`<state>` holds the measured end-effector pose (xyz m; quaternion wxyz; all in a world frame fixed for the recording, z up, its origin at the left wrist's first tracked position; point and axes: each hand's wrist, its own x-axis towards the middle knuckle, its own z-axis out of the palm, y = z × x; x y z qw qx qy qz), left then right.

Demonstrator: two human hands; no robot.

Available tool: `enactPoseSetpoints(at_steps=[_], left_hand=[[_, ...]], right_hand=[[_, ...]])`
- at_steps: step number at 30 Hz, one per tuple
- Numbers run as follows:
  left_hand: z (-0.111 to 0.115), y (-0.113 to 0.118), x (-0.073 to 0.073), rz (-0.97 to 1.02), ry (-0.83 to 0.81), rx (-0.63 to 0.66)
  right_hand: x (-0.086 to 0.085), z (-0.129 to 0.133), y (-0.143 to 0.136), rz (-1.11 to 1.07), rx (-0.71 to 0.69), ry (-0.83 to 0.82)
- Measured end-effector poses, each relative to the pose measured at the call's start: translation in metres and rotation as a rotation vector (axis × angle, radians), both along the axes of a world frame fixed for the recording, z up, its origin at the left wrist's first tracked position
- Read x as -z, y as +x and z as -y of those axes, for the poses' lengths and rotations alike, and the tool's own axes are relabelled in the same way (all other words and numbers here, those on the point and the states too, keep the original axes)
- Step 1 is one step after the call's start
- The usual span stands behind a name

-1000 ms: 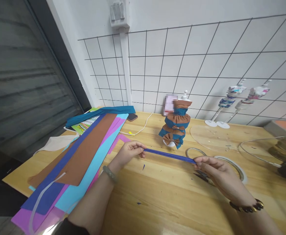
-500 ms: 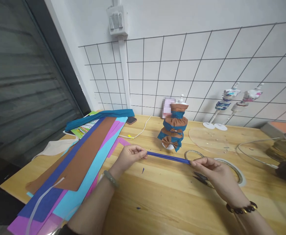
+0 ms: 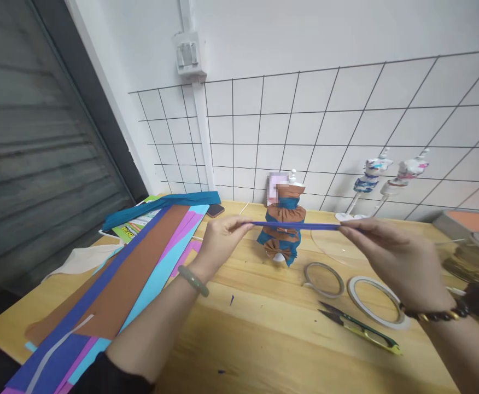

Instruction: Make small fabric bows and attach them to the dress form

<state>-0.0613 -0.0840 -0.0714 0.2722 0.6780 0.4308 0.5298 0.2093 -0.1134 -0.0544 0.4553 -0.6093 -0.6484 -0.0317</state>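
A narrow folded dark-blue strip [image 3: 292,225], of paper or cloth, is stretched level between my two hands. My left hand [image 3: 225,236] pinches its left end between thumb and fingers. At the other end, my right hand [image 3: 391,254] pinches it the same way. Behind the strip stands a small dress form [image 3: 285,213] dressed in brown and teal layers with bows; the strip crosses in front of its middle. Below my right hand lie yellow-handled thread snips [image 3: 358,327] and two rolls of tape, one thin [image 3: 323,279] and one wider and white [image 3: 377,302].
Long coloured sheets [image 3: 120,284] in brown, blue, cyan and purple cover the table's left side, with a teal strip [image 3: 161,205] across their far end. Two smaller dress forms [image 3: 373,174] stand by the wall grid. A phone [image 3: 215,210] lies at the back.
Both hands have raised the blue strip, which now passes in front of the dress form. My right hand has moved outward, uncovering the snips and tape rolls. The view has shifted slightly.
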Motion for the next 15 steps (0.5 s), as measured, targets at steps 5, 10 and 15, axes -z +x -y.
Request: enactPoseSetpoints(at_steps=[5, 10, 15], left_hand=[[-0.041, 0.015, -0.011, -0.045, 0.081, -0.004], [-0.069, 0.019, -0.011, -0.027, 0.076, 0.06], [-0.083, 0.019, -0.005, -0.035, 0.063, 0.088]], right_hand=[[0.0, -0.034, 0.006, -0.136, 0.033, -0.119], [0.003, -0.053, 0.008, -0.177, 0.032, -0.139], [0.004, -0.062, 0.009, -0.18, 0.048, -0.17]])
